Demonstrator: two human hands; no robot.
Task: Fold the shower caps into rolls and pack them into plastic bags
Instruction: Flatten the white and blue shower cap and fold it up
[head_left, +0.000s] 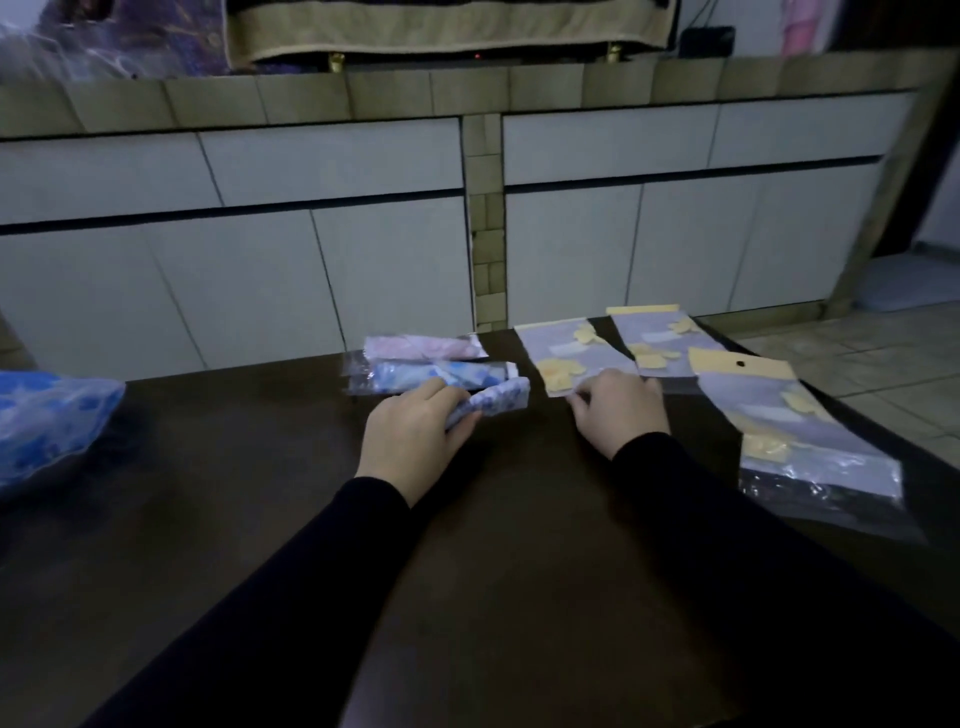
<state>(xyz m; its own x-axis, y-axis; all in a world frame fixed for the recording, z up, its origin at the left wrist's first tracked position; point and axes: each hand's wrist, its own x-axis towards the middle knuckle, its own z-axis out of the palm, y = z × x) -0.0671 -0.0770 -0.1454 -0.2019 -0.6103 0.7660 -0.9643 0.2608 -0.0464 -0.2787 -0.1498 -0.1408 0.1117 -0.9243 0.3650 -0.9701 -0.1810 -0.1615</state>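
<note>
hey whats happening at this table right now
A person in black sleeves is packing shower caps at a dark table. The left hand grips a rolled blue-patterned cap, while the right hand pinches the near edge of an empty plastic bag. Two packed rolls, one pink and one blue, lie just beyond the left hand. More empty bags lie to the right, and a loose blue cap sits at the far left.

Cut off by the left edge: blue crumpled shower cap; hidden under the left hand's curled fingers: near end of the rolled cap; blurred beyond those fingertips: packed rolls; unreadable past the right hand: yellow prints on plastic bags.
</note>
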